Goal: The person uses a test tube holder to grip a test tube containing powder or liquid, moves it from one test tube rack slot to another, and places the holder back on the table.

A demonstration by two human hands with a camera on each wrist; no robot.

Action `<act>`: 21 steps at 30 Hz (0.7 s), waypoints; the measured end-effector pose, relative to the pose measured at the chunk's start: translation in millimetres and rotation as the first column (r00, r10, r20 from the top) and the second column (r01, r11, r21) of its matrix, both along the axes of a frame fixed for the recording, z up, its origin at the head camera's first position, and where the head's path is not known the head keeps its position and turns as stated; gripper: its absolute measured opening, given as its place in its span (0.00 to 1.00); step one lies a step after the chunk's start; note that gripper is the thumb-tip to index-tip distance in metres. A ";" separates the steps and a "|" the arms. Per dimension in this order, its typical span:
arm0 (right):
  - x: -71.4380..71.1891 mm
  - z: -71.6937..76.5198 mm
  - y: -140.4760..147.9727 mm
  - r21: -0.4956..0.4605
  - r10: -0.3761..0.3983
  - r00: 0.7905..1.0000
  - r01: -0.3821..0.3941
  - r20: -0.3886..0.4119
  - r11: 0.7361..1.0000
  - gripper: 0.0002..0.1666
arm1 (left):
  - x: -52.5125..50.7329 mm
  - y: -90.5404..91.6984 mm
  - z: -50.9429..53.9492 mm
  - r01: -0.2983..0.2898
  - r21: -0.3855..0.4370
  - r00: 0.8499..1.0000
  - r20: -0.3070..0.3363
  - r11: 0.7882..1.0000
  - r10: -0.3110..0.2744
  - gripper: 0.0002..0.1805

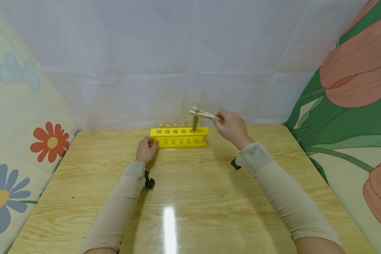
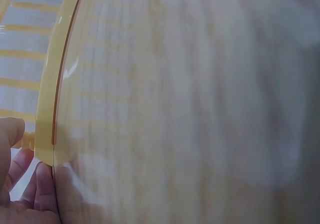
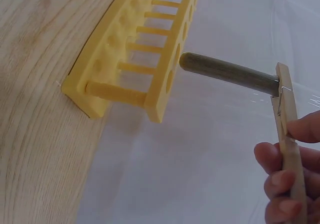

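A yellow test tube rack (image 1: 179, 144) stands at the back of the table, with a row of round holes in its upper plate. My left hand (image 1: 146, 150) grips its left end; the left wrist view has the thumb and fingers (image 2: 44, 191) around the end post. In my right hand (image 1: 231, 127) is a wooden test tube clamp (image 1: 204, 114), pinched by the handle. The clamp's far end holds a test tube (image 3: 227, 73) with murky grey-green contents. Its rounded bottom hovers just over the upper plate, by the holes toward the rack's right end.
The wood-grain table (image 1: 190, 183) reaches back to a white sheet (image 1: 139, 46). Flower-printed panels flank it on the left (image 1: 16, 106) and right (image 1: 352, 116). Black wrist cameras sit on the left wrist (image 1: 149, 180) and right wrist (image 1: 235, 164).
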State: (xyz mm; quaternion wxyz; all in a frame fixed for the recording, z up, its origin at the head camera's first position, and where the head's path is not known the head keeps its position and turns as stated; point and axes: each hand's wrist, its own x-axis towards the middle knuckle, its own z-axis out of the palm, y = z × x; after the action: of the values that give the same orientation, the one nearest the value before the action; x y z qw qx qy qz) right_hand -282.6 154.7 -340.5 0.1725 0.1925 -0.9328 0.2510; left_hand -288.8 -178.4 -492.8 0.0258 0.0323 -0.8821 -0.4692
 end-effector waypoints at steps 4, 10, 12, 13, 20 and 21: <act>0.4 -1.6 -2.0 0.006 0.000 1.000 0.000 0.003 1.000 0.14 | 2.4 0.9 2.5 -0.004 0.002 1.000 0.003 1.000 0.004 0.21; -0.9 -6.9 -4.3 0.017 -0.005 1.000 0.005 0.016 1.000 0.14 | 1.6 1.2 0.8 0.000 -0.005 1.000 -0.006 1.000 0.000 0.20; -1.2 -8.3 -5.2 0.022 -0.009 1.000 0.008 0.021 1.000 0.14 | 1.2 1.2 0.1 -0.001 -0.007 1.000 -0.012 1.000 0.001 0.20; -1.4 -8.7 -5.7 0.023 -0.009 1.000 0.009 0.023 1.000 0.14 | 1.3 1.3 0.3 -0.002 -0.006 1.000 -0.013 1.000 0.002 0.20; -1.6 -10.5 -9.8 0.045 -0.019 0.999 0.017 0.034 0.999 0.15 | 1.2 0.9 1.3 -0.004 -0.004 1.000 -0.004 1.000 0.004 0.19; -1.5 -10.9 -10.2 0.047 -0.019 0.999 0.017 0.036 0.999 0.15 | 1.2 0.7 1.3 -0.005 -0.001 1.000 -0.003 1.000 0.005 0.19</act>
State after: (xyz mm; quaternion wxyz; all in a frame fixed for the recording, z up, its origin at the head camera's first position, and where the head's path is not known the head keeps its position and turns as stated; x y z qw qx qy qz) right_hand -284.1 144.5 -351.4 0.1534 0.1833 -0.9431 0.2312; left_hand -287.6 -177.7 -491.5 0.0280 0.0337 -0.8824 -0.4685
